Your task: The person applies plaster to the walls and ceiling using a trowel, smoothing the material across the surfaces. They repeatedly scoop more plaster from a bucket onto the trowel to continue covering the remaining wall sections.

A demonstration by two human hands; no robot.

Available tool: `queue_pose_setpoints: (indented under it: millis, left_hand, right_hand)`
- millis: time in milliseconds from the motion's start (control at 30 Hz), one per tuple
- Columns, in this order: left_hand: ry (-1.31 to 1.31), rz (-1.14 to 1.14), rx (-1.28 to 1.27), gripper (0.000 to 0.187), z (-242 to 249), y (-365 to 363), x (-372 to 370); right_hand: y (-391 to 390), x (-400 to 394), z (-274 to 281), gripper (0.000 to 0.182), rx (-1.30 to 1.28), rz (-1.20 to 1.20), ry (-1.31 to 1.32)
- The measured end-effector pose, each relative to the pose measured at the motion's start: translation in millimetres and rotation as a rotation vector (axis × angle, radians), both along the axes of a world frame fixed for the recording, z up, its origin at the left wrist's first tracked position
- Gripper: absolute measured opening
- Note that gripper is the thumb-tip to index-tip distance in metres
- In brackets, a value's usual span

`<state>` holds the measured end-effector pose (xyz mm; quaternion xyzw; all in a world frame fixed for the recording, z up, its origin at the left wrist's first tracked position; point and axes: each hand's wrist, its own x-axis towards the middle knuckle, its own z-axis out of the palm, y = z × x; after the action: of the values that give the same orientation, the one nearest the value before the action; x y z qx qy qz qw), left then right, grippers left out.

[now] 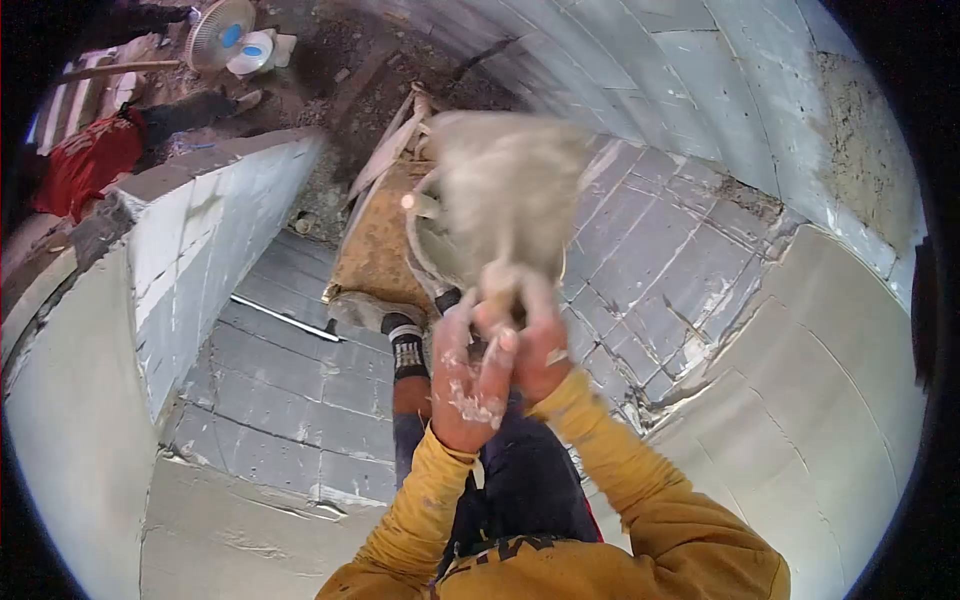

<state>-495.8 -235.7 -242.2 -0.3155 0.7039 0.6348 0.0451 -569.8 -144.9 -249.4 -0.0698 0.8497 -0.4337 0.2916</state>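
Note:
A wide trowel (510, 180), blurred by motion and coated with grey-white plaster, points away from my body. My right hand (535, 340) is wrapped round its handle. Beside it, my left hand (472, 378) is up against the handle and the right fingers, with white plaster on its skin; whether it grips anything is unclear. Partly hidden behind the trowel, a round bucket (430, 245) stands on a brown wooden board (380, 240).
Pale block walls (215, 230) rise on both sides, partly plastered. A thin metal strip (285, 318) lies on the grey tiled surface at left. A fan (222, 35) and a person in a red top (90, 165) are at upper left.

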Motion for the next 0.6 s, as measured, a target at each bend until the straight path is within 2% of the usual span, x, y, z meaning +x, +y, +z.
queue_pose_setpoints:
  millis: [100, 167, 200, 233, 267, 333, 400, 433, 500, 533, 600]
  left_hand:
    - [-0.107, 0.231, 0.063, 0.034, -10, -18, 22]
    - [-0.132, 0.157, -0.199, 0.035, -21, -44, 48]
    - [-0.216, 0.283, -0.095, 0.036, -26, -53, 60]
    - [-0.294, 0.412, 0.01, 0.036, -33, -63, 71]
    - [-0.276, 0.369, -0.046, 0.037, -41, -74, 84]
    - [-0.273, 0.331, -0.09, 0.039, -56, -89, 108]
    - [-0.324, 0.391, -0.005, 0.04, -71, -96, 125]
    - [-0.368, 0.445, 0.067, 0.04, -79, -97, 135]
    - [-0.295, 0.311, -0.123, 0.04, -92, -101, 148]
    - [-0.345, 0.452, 0.102, 0.04, -84, -103, 140]
    - [-0.372, 0.483, 0.163, 0.039, -67, -97, 116]
  right_hand:
    - [-28, 36, -6, 0.034, -0.112, 0.079, -0.006]
    - [-24, 35, -14, 0.036, -0.143, 0.345, -0.194]
    - [-20, 32, -19, 0.037, -0.158, 0.478, -0.291]
    - [-18, 23, -28, 0.039, -0.122, 0.463, -0.358]
    - [-18, 9, -42, 0.04, -0.085, 0.45, -0.422]
    - [-33, -14, -76, 0.04, 0.138, 0.222, -0.231]
    - [-56, -35, -103, 0.043, 0.185, 0.3, -0.001]
    - [-66, -42, -128, 0.043, 0.268, 0.401, 0.004]
    - [-88, -40, -177, 0.042, 0.415, 0.609, 0.01]
    - [-96, -38, -180, 0.041, 0.451, 0.637, -0.038]
    - [-87, -49, -176, 0.04, 0.548, 0.682, -0.128]
